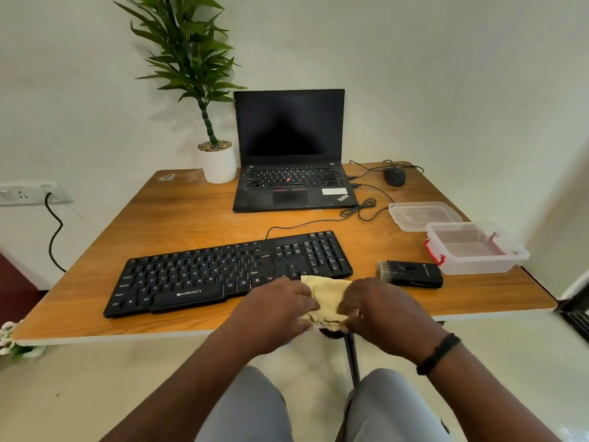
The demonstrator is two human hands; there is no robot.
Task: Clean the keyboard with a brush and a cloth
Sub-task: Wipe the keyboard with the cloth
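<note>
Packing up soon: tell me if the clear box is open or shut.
Open. The clear box has no lid on; its lid lies apart behind it.

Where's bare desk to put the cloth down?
Widest bare patch: between the keyboard and plant pot, left of the laptop. Another strip lies before the keyboard's left end. Crowded right side: brush, clear box, lid, cables, mouse.
</note>
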